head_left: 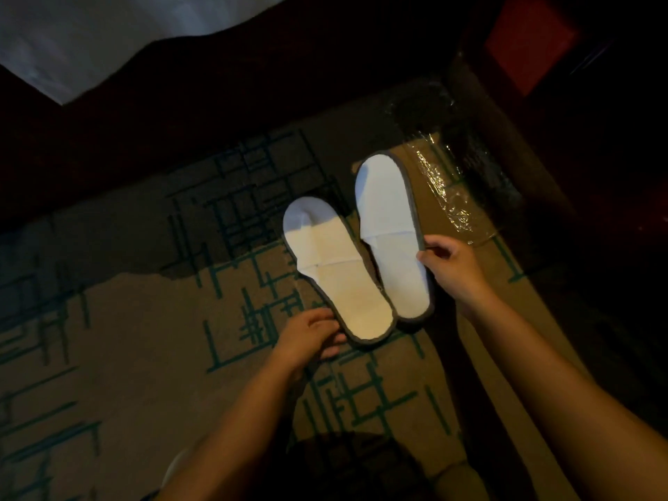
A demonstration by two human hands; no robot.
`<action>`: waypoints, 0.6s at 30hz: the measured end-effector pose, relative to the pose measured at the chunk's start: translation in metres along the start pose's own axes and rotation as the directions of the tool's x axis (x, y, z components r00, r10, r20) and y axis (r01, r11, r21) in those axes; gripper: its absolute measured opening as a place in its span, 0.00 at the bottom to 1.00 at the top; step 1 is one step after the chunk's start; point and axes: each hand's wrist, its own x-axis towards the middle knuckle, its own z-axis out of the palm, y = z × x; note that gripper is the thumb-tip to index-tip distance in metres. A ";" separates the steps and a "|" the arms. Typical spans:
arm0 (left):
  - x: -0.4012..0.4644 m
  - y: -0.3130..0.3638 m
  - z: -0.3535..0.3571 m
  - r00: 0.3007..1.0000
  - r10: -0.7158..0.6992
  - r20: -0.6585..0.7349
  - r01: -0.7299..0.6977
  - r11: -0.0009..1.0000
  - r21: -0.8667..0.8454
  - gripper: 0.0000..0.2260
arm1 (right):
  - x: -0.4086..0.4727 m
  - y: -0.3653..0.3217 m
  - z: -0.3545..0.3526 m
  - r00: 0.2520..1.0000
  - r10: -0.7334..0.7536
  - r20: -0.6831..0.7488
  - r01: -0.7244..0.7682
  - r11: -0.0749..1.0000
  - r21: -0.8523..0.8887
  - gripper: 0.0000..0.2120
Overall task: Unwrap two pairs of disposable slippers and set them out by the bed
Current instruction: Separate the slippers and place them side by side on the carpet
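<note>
White slippers: left slipper and right slipper unwrapped, on carpet by bed | plastic wrapper beside | left hand fingers touch heel, right hand pinches edge | second pair not visible, probably left.

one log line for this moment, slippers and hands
stage: setting out first pair | left hand: at left slipper heel | right hand: holds right slipper edge | wrapper: on carpet

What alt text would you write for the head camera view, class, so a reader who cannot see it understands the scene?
Two white disposable slippers lie side by side on a patterned carpet, the left hand at one heel and the right hand pinching the other's edge. Crumpled clear plastic wrap lies beside them, and a bed with white bedding is above.
</note>
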 end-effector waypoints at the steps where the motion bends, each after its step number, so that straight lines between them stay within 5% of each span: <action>1: 0.002 -0.003 -0.004 1.000 -0.024 0.019 0.020 0.987 0.158 0.07 | 0.002 0.001 -0.004 1.000 0.009 0.002 -0.009 1.000 -0.011 0.14; 4: 0.010 0.000 -0.025 0.951 0.282 -0.126 -0.147 0.771 0.619 0.06 | 0.004 0.000 -0.013 0.999 0.036 0.026 -0.036 0.999 -0.004 0.13; 6: 0.010 0.019 -0.037 0.817 0.541 -0.201 -0.303 0.699 0.648 0.07 | 0.003 -0.005 -0.017 0.998 0.020 0.060 -0.020 1.000 0.000 0.13; 8: 0.017 0.043 -0.047 0.726 0.655 -0.209 -0.413 0.658 0.629 0.14 | 0.000 -0.013 -0.014 0.994 -0.031 0.105 0.027 0.999 0.036 0.14; 11: 0.026 0.075 -0.052 0.870 0.424 -0.253 -0.360 0.895 0.264 0.21 | -0.004 -0.018 0.009 0.982 -0.045 0.185 0.030 0.996 0.082 0.17; 13: 0.029 0.081 -0.055 0.926 0.289 -0.241 -0.305 0.952 -0.033 0.09 | -0.008 -0.017 0.030 0.966 0.004 0.260 -0.022 0.997 0.068 0.18; 14: 0.027 0.082 -0.057 0.920 0.285 -0.268 -0.310 0.949 -0.055 0.02 | -0.010 -0.015 0.039 0.956 0.026 0.293 -0.047 0.997 0.063 0.18; 18: 0.030 0.065 -0.075 0.903 0.275 -0.329 -0.293 0.956 -0.008 0.09 | -0.011 0.002 0.052 0.979 0.047 0.196 -0.021 0.991 -0.132 0.13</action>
